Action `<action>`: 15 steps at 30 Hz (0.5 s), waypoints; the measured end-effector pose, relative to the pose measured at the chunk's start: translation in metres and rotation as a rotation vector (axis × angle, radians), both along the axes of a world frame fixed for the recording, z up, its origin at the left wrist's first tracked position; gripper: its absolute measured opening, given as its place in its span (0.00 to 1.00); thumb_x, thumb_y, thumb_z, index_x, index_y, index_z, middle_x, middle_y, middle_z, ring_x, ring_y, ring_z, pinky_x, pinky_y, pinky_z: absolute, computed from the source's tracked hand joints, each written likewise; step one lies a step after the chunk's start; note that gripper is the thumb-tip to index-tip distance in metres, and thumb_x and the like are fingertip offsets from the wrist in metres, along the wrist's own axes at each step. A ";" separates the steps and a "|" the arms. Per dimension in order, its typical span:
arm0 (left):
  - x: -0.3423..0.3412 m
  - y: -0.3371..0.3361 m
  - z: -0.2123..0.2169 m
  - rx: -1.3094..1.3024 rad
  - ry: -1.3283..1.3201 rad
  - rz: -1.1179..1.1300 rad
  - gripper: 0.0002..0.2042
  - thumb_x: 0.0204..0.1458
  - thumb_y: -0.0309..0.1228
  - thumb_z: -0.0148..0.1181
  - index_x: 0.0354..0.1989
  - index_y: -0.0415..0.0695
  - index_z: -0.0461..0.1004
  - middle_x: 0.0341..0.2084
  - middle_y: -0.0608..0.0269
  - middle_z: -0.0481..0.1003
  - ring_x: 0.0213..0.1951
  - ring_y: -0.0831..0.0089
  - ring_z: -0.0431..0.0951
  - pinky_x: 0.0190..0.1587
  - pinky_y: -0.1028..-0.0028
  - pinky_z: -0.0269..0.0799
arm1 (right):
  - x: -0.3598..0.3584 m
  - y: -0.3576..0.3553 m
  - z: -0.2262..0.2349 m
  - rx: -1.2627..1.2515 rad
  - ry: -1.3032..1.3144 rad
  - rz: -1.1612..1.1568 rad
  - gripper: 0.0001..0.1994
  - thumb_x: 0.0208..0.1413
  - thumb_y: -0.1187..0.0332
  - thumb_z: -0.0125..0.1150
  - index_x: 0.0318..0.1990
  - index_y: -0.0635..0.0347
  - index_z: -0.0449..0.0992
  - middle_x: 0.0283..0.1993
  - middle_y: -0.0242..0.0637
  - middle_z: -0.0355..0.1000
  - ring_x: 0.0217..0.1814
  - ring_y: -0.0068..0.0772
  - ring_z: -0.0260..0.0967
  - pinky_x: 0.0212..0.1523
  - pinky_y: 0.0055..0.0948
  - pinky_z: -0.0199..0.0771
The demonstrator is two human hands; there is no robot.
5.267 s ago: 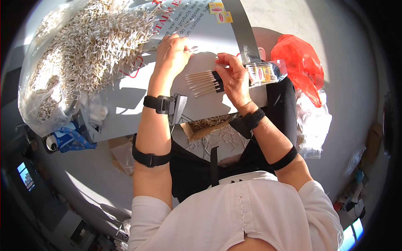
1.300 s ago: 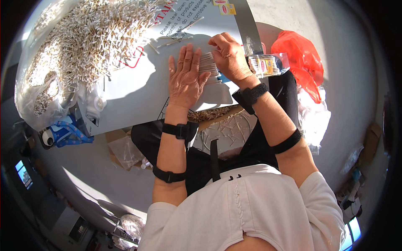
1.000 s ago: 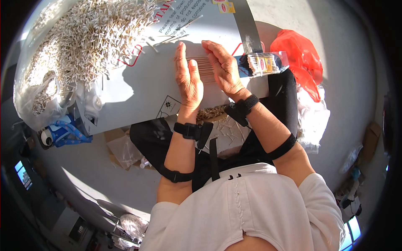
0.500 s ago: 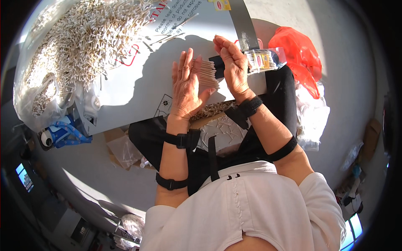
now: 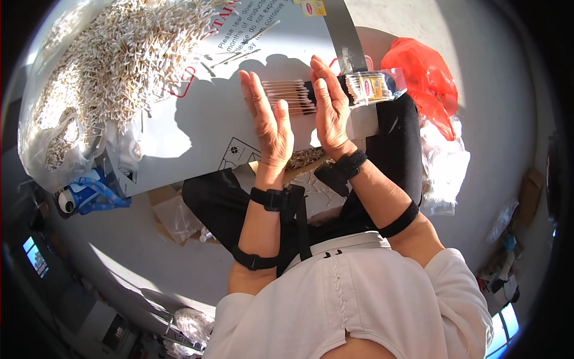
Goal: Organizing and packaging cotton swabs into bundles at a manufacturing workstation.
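Observation:
A row of cotton swabs (image 5: 288, 94) lies side by side on the grey printed board (image 5: 197, 137), its cotton tips showing at both ends. My left hand (image 5: 270, 122) stands on edge at the row's left end, fingers stretched. Facing it at the right end is my right hand (image 5: 332, 112), also with straight fingers. The palms are turned toward each other, and neither hand grips anything; whether they touch the tips is hard to see. Just right of my right hand rests a clear packet of cotton swabs (image 5: 372, 88) with a yellow label, lying on a dark strip.
A big heap of loose cotton swabs (image 5: 128, 57) spills from a clear plastic bag (image 5: 30, 140) at the far left. A red plastic bag (image 5: 421, 78) sits on white bags (image 5: 443, 161) at right. Several swabs lie between my knees. A yellow label (image 5: 312, 8) is at the far edge.
My left hand has moved slightly right and tilted off the swabs, uncovering more of the row. My right hand has shifted slightly left and lower. The swabs look more evenly spread.

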State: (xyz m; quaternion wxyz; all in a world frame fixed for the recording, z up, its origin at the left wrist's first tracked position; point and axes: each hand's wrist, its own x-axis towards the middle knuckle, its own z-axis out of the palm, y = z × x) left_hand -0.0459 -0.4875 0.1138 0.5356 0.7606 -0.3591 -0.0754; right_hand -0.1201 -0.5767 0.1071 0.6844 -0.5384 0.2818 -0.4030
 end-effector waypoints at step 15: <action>0.004 0.014 0.008 0.491 -0.397 -0.185 0.39 0.57 0.47 0.55 0.72 0.42 0.48 0.72 0.50 0.46 0.73 0.54 0.46 0.71 0.51 0.40 | -0.002 -0.015 0.000 0.013 0.065 0.027 0.13 0.63 0.77 0.51 0.54 0.66 0.73 0.61 0.40 0.67 0.62 0.31 0.66 0.64 0.28 0.66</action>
